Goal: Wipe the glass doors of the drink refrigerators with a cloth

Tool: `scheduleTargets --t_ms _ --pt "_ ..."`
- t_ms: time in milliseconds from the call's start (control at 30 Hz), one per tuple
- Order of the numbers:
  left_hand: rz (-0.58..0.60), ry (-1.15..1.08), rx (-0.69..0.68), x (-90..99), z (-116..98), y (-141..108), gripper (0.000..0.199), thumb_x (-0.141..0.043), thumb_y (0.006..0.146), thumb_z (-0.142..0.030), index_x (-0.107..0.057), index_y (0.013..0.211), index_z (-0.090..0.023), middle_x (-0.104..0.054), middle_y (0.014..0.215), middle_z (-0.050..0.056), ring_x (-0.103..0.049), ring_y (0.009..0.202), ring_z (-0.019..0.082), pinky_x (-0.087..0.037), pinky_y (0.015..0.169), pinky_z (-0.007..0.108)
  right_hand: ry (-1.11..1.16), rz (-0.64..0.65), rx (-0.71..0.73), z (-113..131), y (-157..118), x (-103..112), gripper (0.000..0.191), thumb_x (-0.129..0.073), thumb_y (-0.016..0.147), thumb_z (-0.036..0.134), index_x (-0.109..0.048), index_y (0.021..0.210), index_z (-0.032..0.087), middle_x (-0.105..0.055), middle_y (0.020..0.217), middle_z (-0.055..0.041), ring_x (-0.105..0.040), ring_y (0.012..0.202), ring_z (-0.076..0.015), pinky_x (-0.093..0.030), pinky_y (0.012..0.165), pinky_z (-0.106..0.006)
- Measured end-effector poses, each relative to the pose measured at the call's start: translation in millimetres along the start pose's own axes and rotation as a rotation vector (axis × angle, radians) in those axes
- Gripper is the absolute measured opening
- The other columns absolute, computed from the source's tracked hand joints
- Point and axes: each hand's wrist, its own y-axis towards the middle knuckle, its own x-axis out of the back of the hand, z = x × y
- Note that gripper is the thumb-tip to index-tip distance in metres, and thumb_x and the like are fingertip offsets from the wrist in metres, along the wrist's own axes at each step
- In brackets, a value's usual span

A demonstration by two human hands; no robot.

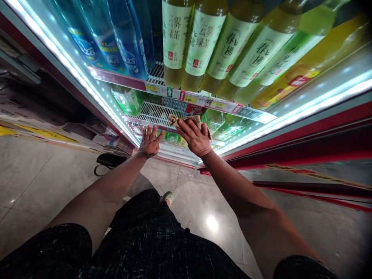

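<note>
My right hand (198, 140) lies over a crumpled brown cloth (173, 120), holding it at the front of the lower wire shelf (152, 112) in a lit drinks cooler. Parts of the cloth stick out past the fingers; the rest is hidden beneath them. To the left, my left hand (149, 144) is open with its fingers spread and nothing in it, near the front edge of the same shelf. Whether it touches the edge, I cannot tell. A green-labelled bottle (127, 101) stands at that shelf's left end, and green bottles (213, 120) are right of the cloth.
Above, the upper shelf carries blue bottles (124, 42) and pale-labelled tea bottles (205, 42), with a price strip (188, 97) along its front. Bright light strips (72, 77) line the cooler's sides. A black strapped item (110, 159) lies on the tiled floor (35, 170).
</note>
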Motion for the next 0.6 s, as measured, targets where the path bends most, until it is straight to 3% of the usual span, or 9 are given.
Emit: scheduleTargets --t_ms 167,333,467,600 --pt "0.049 0.008 0.020 5.1 -2.6 2.8 0.074 -0.062 0.082 -0.025 -0.051 0.155 -0.020 -0.021 0.172 0.017 -0.001 0.160 0.044 -0.001 0.125 0.072 -0.052 -0.031 0.029 1.0 1.1 0.1 0.064 -0.038 0.103 0.011 -0.039 0.161 0.039 -0.052 0.160 0.0021 -0.035 0.156 -0.0171 -0.003 0.133 -0.046" --pt "0.046 -0.020 0.033 5.0 -2.5 2.9 0.075 -0.063 0.080 -0.027 -0.051 0.155 -0.021 -0.023 0.172 0.016 0.001 0.160 0.043 0.000 0.125 0.072 -0.092 -0.067 0.063 -0.9 1.2 0.9 0.062 -0.037 0.105 0.014 -0.036 0.161 0.040 -0.053 0.159 0.0042 -0.037 0.155 -0.0139 0.004 0.133 -0.042" --pt "0.041 -0.033 0.028 4.5 -1.9 2.2 0.075 -0.061 0.081 -0.027 -0.050 0.155 -0.022 -0.022 0.173 0.013 0.001 0.161 0.041 0.000 0.126 0.072 -0.058 -0.012 0.065 -1.0 0.6 -2.3 0.065 -0.036 0.105 0.013 -0.031 0.163 0.041 -0.050 0.161 0.0059 -0.035 0.155 -0.0118 -0.004 0.134 -0.037" --pt "0.062 -0.023 0.036 6.6 -0.8 2.2 0.076 -0.061 0.080 -0.026 -0.050 0.156 -0.023 -0.019 0.173 0.012 0.000 0.161 0.041 -0.001 0.126 0.071 -0.017 0.012 0.163 2.0 -1.6 -11.7 0.060 -0.033 0.106 0.012 -0.039 0.160 0.037 -0.053 0.158 0.0056 -0.040 0.153 -0.0097 -0.020 0.131 -0.033"
